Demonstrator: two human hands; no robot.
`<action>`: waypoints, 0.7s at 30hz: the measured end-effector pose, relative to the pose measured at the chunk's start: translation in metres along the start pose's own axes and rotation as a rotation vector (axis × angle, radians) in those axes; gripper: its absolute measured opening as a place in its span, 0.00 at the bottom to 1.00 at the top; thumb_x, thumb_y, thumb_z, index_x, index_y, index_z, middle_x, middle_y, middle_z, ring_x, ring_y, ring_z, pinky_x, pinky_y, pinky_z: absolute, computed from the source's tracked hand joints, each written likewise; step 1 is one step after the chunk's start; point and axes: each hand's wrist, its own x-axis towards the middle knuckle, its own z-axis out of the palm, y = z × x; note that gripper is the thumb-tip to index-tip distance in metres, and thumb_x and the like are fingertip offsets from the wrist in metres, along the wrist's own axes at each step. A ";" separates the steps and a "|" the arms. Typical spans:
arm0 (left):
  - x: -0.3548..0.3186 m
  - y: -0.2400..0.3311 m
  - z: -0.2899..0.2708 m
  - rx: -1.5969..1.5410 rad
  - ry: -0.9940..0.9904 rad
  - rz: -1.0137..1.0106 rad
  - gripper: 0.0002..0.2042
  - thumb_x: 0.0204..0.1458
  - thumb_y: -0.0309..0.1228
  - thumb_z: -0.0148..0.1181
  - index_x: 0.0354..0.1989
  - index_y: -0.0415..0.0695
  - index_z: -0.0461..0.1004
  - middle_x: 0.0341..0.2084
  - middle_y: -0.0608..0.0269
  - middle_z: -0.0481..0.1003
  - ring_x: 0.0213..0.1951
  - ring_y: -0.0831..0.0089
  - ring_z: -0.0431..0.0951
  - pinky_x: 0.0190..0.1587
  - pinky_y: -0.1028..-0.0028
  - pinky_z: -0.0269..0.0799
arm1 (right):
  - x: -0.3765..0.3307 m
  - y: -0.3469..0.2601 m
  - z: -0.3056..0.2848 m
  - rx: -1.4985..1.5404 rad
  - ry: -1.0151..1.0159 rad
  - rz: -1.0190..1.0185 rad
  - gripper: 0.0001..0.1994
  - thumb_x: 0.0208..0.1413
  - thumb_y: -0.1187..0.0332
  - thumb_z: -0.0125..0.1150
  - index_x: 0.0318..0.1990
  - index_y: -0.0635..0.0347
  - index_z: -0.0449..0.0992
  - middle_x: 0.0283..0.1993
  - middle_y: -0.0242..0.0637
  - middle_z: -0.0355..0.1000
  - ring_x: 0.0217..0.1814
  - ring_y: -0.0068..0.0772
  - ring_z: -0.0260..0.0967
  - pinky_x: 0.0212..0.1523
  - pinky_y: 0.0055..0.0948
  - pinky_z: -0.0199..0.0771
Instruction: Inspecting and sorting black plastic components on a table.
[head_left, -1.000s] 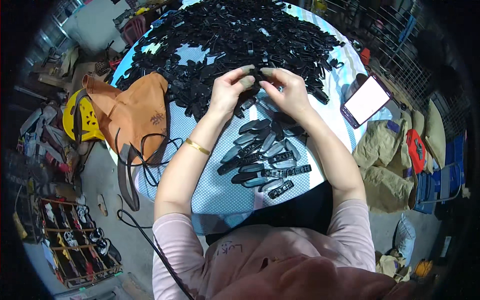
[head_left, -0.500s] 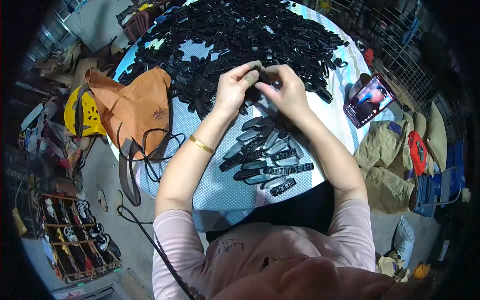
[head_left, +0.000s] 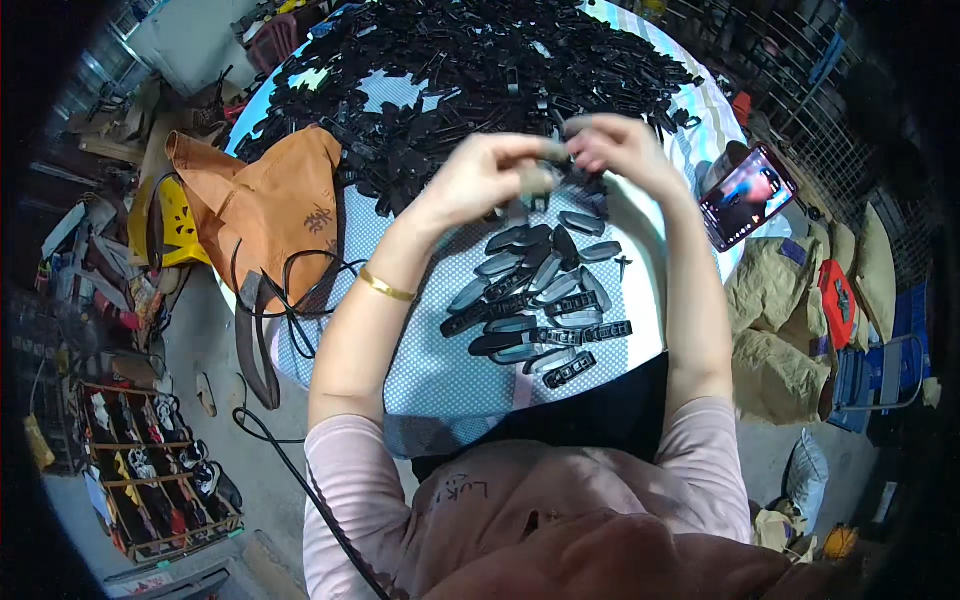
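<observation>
My left hand (head_left: 485, 180) hovers over the near edge of a large heap of small black plastic parts (head_left: 430, 150). Its fingertips, with greenish-grey coverings on some, are smeared by motion. Just right of them, my right hand (head_left: 630, 152) has its fingers bent toward the left ones over the heap, blurred too. Whether either hand holds a part cannot be made out. Between my forearms lies a loose group of elongated black and grey plastic pieces (head_left: 545, 290), some with slotted frames. A small dark cross-shaped bit (head_left: 622, 265) lies at the group's right.
A patterned cloth (head_left: 440, 380) covers the round table. An orange-brown bag (head_left: 275, 210) and a looped black cable (head_left: 290, 290) sit at the left. A lit phone (head_left: 750, 197) stands at the right edge. Brown sacks (head_left: 780, 300) lie beyond it; a shoe rack (head_left: 160, 470) stands lower left.
My right hand has moved right and away from the left, which has shifted slightly right and down. Several pieces at the group's top and right now show from behind the hands and right forearm.
</observation>
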 end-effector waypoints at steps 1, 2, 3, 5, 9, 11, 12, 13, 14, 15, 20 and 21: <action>-0.002 0.002 0.004 0.116 -0.124 -0.019 0.16 0.47 0.29 0.59 0.46 0.39 0.72 0.31 0.65 0.76 0.34 0.83 0.73 0.40 0.80 0.69 | 0.003 0.006 -0.015 -0.028 0.157 0.021 0.14 0.52 0.62 0.57 0.38 0.65 0.76 0.30 0.30 0.73 0.28 0.18 0.66 0.30 0.18 0.66; -0.002 0.004 0.007 0.232 -0.250 -0.037 0.17 0.47 0.30 0.59 0.46 0.39 0.72 0.30 0.65 0.76 0.32 0.84 0.73 0.39 0.81 0.69 | 0.005 0.014 -0.030 -0.056 0.315 0.042 0.12 0.53 0.64 0.57 0.38 0.63 0.76 0.29 0.30 0.72 0.27 0.15 0.64 0.29 0.16 0.65; 0.000 -0.002 0.011 0.253 -0.310 0.026 0.16 0.47 0.31 0.59 0.45 0.39 0.72 0.26 0.66 0.76 0.29 0.84 0.72 0.34 0.81 0.69 | 0.006 0.024 -0.044 -0.232 0.371 0.078 0.12 0.53 0.64 0.57 0.37 0.63 0.77 0.27 0.29 0.71 0.26 0.14 0.62 0.28 0.15 0.64; 0.002 -0.009 0.016 0.433 -0.091 0.001 0.15 0.45 0.32 0.60 0.41 0.39 0.74 0.23 0.59 0.75 0.26 0.73 0.74 0.32 0.74 0.70 | 0.008 0.042 -0.060 -0.500 0.429 0.100 0.11 0.51 0.63 0.58 0.33 0.62 0.77 0.23 0.32 0.73 0.23 0.20 0.66 0.27 0.20 0.66; -0.002 -0.038 0.017 1.013 0.302 0.057 0.15 0.39 0.35 0.64 0.31 0.37 0.74 0.26 0.52 0.72 0.32 0.60 0.72 0.36 0.66 0.69 | 0.007 0.033 -0.037 -0.869 0.298 0.113 0.13 0.45 0.59 0.60 0.30 0.60 0.78 0.28 0.46 0.73 0.31 0.43 0.72 0.34 0.35 0.70; 0.000 -0.049 0.021 1.161 0.359 -0.002 0.14 0.37 0.33 0.65 0.29 0.37 0.72 0.30 0.52 0.70 0.36 0.58 0.70 0.39 0.64 0.68 | 0.009 0.023 -0.014 -1.064 0.265 0.151 0.16 0.44 0.54 0.60 0.30 0.60 0.78 0.28 0.45 0.73 0.32 0.44 0.72 0.35 0.37 0.70; 0.002 -0.052 0.022 1.158 0.356 -0.001 0.14 0.37 0.33 0.65 0.29 0.37 0.72 0.30 0.52 0.70 0.36 0.58 0.70 0.39 0.64 0.68 | 0.010 0.028 -0.006 -1.165 0.288 0.133 0.17 0.44 0.53 0.61 0.30 0.60 0.78 0.29 0.44 0.73 0.33 0.44 0.72 0.35 0.38 0.70; 0.004 -0.055 0.023 1.189 0.382 0.058 0.13 0.37 0.32 0.64 0.30 0.38 0.72 0.31 0.53 0.70 0.35 0.57 0.70 0.40 0.64 0.68 | 0.013 0.035 0.000 -1.256 0.316 0.034 0.17 0.45 0.53 0.60 0.30 0.60 0.78 0.31 0.43 0.72 0.35 0.44 0.71 0.36 0.38 0.70; 0.005 -0.057 0.024 1.221 0.409 0.118 0.12 0.37 0.30 0.63 0.30 0.38 0.72 0.31 0.53 0.70 0.35 0.57 0.70 0.41 0.64 0.68 | 0.015 0.040 0.005 -1.273 0.303 0.115 0.15 0.46 0.56 0.59 0.29 0.59 0.78 0.33 0.42 0.71 0.38 0.45 0.70 0.39 0.38 0.70; 0.006 -0.057 0.025 1.217 0.420 0.179 0.10 0.37 0.28 0.62 0.29 0.38 0.72 0.29 0.54 0.71 0.34 0.58 0.70 0.41 0.65 0.67 | 0.018 0.045 0.004 -1.307 0.311 0.106 0.14 0.46 0.57 0.59 0.30 0.59 0.77 0.32 0.42 0.71 0.38 0.45 0.70 0.41 0.38 0.70; 0.008 -0.047 0.020 0.899 0.464 0.267 0.09 0.36 0.26 0.63 0.26 0.37 0.71 0.21 0.58 0.71 0.28 0.66 0.70 0.34 0.71 0.67 | 0.005 0.032 0.003 -1.287 0.299 0.022 0.08 0.44 0.68 0.57 0.30 0.63 0.76 0.34 0.46 0.72 0.39 0.46 0.72 0.39 0.38 0.72; 0.008 -0.038 0.020 0.658 0.464 0.092 0.09 0.36 0.26 0.65 0.25 0.37 0.72 0.20 0.62 0.70 0.25 0.73 0.69 0.31 0.75 0.66 | 0.000 0.024 0.002 -1.190 0.222 0.079 0.08 0.43 0.71 0.55 0.32 0.62 0.76 0.35 0.46 0.73 0.41 0.46 0.71 0.40 0.38 0.72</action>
